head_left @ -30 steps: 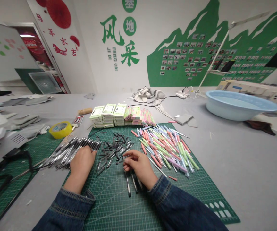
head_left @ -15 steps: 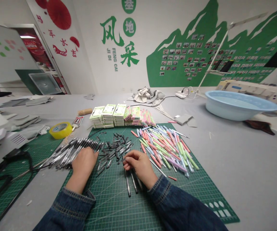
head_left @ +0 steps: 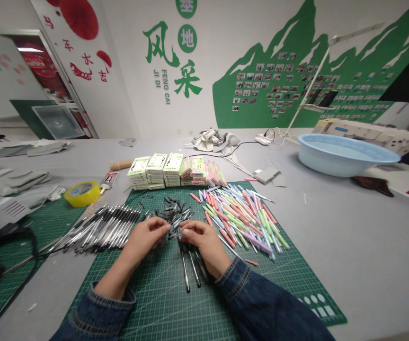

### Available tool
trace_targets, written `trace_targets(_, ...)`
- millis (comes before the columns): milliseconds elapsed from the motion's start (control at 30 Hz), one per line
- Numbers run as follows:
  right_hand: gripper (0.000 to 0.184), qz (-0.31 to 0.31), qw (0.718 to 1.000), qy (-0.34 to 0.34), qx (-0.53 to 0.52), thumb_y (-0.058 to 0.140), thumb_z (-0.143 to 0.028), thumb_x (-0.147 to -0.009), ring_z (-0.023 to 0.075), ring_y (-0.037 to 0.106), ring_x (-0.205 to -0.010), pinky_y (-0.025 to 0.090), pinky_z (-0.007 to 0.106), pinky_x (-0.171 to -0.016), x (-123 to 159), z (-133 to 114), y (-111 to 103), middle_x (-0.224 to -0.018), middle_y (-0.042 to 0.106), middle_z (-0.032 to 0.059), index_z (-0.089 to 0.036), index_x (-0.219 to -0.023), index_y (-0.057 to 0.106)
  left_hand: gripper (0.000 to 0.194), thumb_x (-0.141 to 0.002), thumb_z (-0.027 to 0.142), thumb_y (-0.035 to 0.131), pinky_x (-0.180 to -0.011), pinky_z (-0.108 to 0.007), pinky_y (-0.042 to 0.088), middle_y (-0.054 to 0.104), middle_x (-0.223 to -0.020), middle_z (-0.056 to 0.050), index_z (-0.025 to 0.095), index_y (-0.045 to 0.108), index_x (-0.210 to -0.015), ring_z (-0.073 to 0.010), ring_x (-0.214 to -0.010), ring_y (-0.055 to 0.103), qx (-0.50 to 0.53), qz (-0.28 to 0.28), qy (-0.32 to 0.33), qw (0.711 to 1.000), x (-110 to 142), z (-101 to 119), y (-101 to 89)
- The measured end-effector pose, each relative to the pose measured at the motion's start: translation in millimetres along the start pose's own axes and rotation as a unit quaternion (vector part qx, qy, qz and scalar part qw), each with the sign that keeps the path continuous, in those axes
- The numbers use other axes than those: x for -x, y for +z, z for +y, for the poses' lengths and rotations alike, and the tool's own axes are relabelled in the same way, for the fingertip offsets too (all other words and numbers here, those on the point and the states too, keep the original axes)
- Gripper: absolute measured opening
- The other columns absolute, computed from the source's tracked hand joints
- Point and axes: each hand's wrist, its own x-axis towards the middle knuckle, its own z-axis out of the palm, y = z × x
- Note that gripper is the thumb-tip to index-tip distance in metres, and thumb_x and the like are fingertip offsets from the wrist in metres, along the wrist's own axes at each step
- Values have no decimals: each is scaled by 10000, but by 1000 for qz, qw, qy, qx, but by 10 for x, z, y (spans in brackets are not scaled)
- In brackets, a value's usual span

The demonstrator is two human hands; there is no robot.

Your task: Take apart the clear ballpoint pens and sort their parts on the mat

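My right hand (head_left: 206,244) is closed over the green cutting mat (head_left: 162,298), its fingers curled around a few clear pens (head_left: 192,270) with black ends that point toward me. A small clear and black piece, too blurred to name, shows at its fingertips. Close beside it, my left hand (head_left: 147,239) has thumb and fingers pinched together; what lies in the pinch I cannot make out. Loose black pen caps (head_left: 176,208) lie just beyond both hands. Left of them is a row of clear black-ended pens (head_left: 108,227).
Pastel pens (head_left: 240,213) are heaped on the right of the mat. Stacked small boxes (head_left: 156,163) stand at its far edge. Yellow tape (head_left: 81,193) and a sewing machine (head_left: 2,213) are at left. A blue basin (head_left: 346,156) sits at the right.
My left hand has left the row of pens and moved right, up to my right hand's fingertips. My right hand stays in nearly the same place with the pens.
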Motion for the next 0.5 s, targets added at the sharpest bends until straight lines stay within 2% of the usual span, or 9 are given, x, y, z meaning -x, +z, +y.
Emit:
trace_targets(100, 214, -10, 999, 7, -38, 766, -313, -634, 175, 621, -869, 477, 319, -826, 3, 0, -9, -1052, 664, 69, -152, -750, 685, 289, -718, 451, 619, -430, -211, 382, 533, -505, 38, 165, 597, -751, -112, -445, 491, 61, -114, -1, 992, 67, 9, 194)
trace_targets(167, 223, -20, 998, 4, -51, 763, -316, -646, 184, 625, -880, 471, 328, -847, -3, 14, -23, -986, 681, 65, -154, -778, 686, 277, -711, 431, 644, -436, -216, 409, 534, -509, 39, 165, 575, -738, -112, -448, 504, 76, -132, 4, 988, 93, 5, 262)
trace_targets(233, 234, -18, 998, 2, -58, 762, -322, -653, 183, 629, -858, 474, 327, -839, -15, 29, -38, -920, 691, 64, -150, -791, 685, 268, -691, 396, 681, -438, -226, 434, 542, -534, 44, 173, 569, -790, -116, -455, 519, 104, -124, 15, 987, 108, 15, 284)
trace_targets(333, 251, 20, 998, 11, -61, 779, -326, -630, 165, 629, -792, 486, 313, -806, -29, 35, -46, -849, 689, 53, -145, -773, 680, 328, -665, 340, 721, -468, -251, 483, 591, -645, 34, 202, 565, -918, -135, -525, 571, 180, -91, 41, 979, 130, 62, 267)
trace_targets(400, 260, 35, 997, 19, -69, 791, -328, -612, 160, 630, -761, 499, 316, -789, -25, 24, -38, -796, 680, 42, -143, -749, 669, 302, -676, 330, 717, -498, -265, 503, 614, -681, 19, 205, 576, -913, -149, -568, 597, 212, -73, 59, 973, 149, 98, 251)
trace_targets(500, 270, 23, 996, 38, -74, 781, -338, -623, 159, 636, -712, 523, 319, -732, 4, -8, -9, -727, 662, 29, -140, -753, 651, 231, -709, 327, 694, -528, -272, 514, 623, -662, 7, 190, 606, -873, -153, -583, 602, 222, -54, 76, 971, 164, 129, 234)
